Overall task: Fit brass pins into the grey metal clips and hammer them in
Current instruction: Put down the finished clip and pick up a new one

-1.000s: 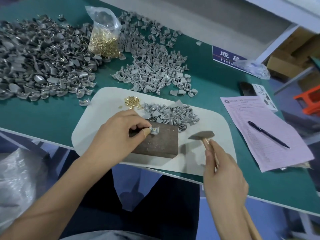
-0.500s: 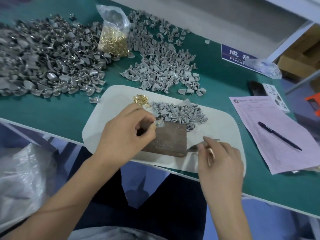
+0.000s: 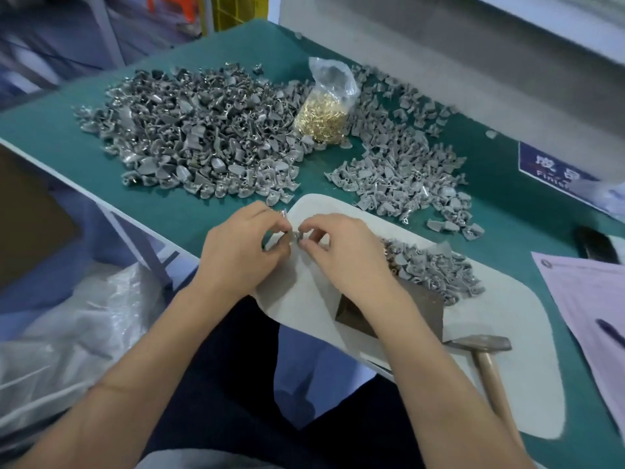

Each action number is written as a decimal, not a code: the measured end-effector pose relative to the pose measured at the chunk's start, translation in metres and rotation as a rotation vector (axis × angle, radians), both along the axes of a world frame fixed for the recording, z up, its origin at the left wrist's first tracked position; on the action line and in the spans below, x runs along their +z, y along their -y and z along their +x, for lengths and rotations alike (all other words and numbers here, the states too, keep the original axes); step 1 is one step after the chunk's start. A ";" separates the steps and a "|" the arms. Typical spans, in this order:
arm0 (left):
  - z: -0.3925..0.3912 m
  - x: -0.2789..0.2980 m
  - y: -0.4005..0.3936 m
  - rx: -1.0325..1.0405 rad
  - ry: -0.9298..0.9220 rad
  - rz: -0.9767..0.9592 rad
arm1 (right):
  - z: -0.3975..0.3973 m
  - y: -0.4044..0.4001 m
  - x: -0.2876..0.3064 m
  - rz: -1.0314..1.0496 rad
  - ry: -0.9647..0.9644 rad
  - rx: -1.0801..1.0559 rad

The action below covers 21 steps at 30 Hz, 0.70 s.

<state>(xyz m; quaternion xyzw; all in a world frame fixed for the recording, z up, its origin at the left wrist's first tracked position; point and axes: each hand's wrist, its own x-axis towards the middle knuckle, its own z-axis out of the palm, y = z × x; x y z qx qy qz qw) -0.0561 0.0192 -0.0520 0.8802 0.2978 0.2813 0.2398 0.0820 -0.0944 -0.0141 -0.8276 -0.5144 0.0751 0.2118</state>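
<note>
My left hand point(image 3: 241, 247) and my right hand point(image 3: 341, 252) meet over the near left corner of the white mat point(image 3: 504, 377), and both pinch one small grey clip point(image 3: 293, 235) between their fingertips. The clip is mostly hidden by the fingers. The hammer point(image 3: 487, 360) lies on the mat at the right, its head beside the brown metal block point(image 3: 422, 309), with no hand on it. A small heap of grey clips point(image 3: 436, 269) sits on the mat behind the block. A clear bag of brass pins point(image 3: 323, 120) stands at the back.
Two large heaps of grey clips lie on the green table point(image 3: 209, 211), one at the left point(image 3: 192, 137) and one at the right point(image 3: 406, 170). A pink form point(image 3: 588, 299) with a pen point(image 3: 610, 331) lies far right. A clear plastic bag point(image 3: 67, 333) hangs below the table edge.
My right hand has let go of the hammer, which now lies on the mat. Both hands have moved left off the block and now hold the clip together. The camera has swung left.
</note>
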 end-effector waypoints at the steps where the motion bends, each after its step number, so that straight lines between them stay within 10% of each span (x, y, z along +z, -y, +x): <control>1: -0.003 -0.003 -0.005 0.010 -0.011 -0.003 | 0.001 -0.011 -0.002 -0.029 0.036 0.027; 11: -0.013 -0.009 -0.014 0.103 0.028 -0.113 | 0.007 -0.042 -0.002 0.191 -0.031 -0.060; 21: 0.029 0.007 0.013 -0.229 -0.145 -0.119 | 0.030 0.050 0.005 0.562 -0.316 -0.512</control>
